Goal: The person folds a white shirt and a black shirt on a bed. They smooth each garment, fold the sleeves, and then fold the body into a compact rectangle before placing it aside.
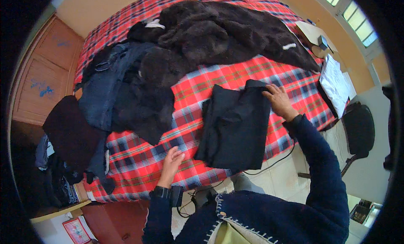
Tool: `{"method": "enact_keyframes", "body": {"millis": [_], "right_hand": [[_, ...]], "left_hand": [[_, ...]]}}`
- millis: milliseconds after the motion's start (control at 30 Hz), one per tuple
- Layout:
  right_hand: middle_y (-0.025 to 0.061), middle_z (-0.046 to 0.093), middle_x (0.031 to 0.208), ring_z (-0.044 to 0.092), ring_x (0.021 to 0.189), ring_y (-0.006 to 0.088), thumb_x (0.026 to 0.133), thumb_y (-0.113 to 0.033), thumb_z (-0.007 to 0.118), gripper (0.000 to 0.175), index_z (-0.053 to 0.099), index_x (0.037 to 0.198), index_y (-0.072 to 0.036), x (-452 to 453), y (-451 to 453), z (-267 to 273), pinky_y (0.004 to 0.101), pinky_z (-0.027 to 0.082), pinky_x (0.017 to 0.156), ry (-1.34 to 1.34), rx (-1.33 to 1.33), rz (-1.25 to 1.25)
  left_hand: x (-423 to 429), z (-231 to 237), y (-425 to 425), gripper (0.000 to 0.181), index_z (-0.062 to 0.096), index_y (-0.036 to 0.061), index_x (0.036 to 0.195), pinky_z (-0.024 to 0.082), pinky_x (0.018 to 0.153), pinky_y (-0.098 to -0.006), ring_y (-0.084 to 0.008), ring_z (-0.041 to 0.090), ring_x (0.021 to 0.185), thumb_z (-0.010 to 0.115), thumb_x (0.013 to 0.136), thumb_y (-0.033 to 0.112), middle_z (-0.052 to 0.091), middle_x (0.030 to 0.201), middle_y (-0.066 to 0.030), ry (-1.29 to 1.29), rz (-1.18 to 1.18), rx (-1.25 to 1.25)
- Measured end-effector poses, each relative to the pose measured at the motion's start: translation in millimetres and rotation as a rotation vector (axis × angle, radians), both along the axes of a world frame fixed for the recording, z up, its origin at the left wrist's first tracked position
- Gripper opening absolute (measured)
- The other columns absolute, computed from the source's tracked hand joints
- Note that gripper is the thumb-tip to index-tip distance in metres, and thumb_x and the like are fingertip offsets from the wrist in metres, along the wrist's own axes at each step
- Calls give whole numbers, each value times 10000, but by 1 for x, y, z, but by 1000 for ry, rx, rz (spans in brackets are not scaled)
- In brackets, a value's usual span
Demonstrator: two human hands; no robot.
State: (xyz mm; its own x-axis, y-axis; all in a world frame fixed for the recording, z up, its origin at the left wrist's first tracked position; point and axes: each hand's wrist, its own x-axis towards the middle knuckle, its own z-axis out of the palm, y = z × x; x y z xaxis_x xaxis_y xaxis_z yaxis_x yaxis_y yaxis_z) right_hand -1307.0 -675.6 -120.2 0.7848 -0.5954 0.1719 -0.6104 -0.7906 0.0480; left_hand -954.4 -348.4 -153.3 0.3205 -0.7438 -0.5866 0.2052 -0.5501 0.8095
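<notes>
A pair of folded black trousers lies on the red plaid blanket that covers the bed before me. At their upper right corner my right hand has its fingertips on the waistband edge, lightly pinching the cloth. Left of the trousers, my left hand hovers over the blanket near the front edge of the bed. Its fingers are apart and nothing is in them. Both hands come out of dark blue sleeves.
Blue jeans and a dark fleecy garment spread across the bed. A dark garment hangs by a wooden cabinet on the left. Folded white cloth and a black chair stand right. A cable crosses the floor.
</notes>
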Motion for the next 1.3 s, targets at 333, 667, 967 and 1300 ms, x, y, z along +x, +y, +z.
{"method": "enact_keyframes", "body": {"millis": [333, 667, 967, 1300], "right_hand": [[198, 492, 1218, 519, 1088, 336, 594, -285, 799, 817, 435, 1294, -77, 74, 213, -19, 394, 438, 854, -125, 476, 159], [151, 601, 1015, 583, 987, 275, 722, -4, 611, 358, 565, 1077, 1, -3, 157, -21, 357, 457, 844, -726, 937, 29], [35, 566, 1165, 484, 1126, 245, 799, -187, 630, 422, 514, 1202, -147, -206, 209, -38, 494, 336, 972, -1862, 1620, -1129], [94, 623, 1144, 611, 1010, 241, 855, -230, 613, 400, 546, 1187, -18, -222, 171, -66, 391, 458, 937, -1833, 1671, -1033]], "left_hand": [[-58, -67, -52, 442, 546, -37, 1172, 451, 836, -318, -223, 600, 940, 642, 833, 229, 640, 1048, -130, -235, -97, -121], [-55, -62, -65, 350, 560, -25, 1157, 466, 838, -296, -174, 589, 935, 625, 853, 136, 626, 1070, -68, -58, -171, -9], [-69, -54, -70, 423, 574, -27, 1131, 486, 825, -310, -200, 611, 916, 718, 745, 72, 636, 1049, -96, -8, -136, -47], [-88, -29, -73, 519, 492, 18, 1233, 556, 713, -365, -232, 627, 912, 708, 778, 143, 615, 1060, -127, 300, 39, 81]]}}
